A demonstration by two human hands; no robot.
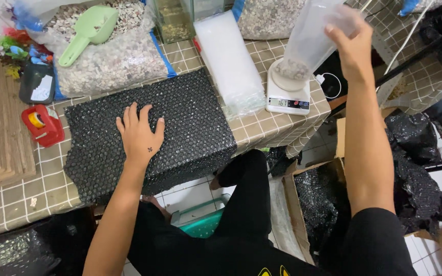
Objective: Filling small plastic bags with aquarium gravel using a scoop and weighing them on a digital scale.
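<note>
Glossy black bubble wrap (180, 128), clear plastic bag (308, 41), checked cloth table cover (21, 199).

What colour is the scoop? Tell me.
Light green; the scoop shows best in the head view, lying on gravel.

A sheet of black bubble wrap (190, 128) is lying spread across the bench, its near edge hanging over the bench's front at six o'clock; its bumpy surface is catching glints of light. The left hand (140, 134) is resting flat on it, fingers spread. At one o'clock, a clear plastic bag (308, 43) is standing tilted on a small white scale (288, 97), holding pale gravel at its bottom. The right hand (351, 43) is gripping the bag's top.
</note>
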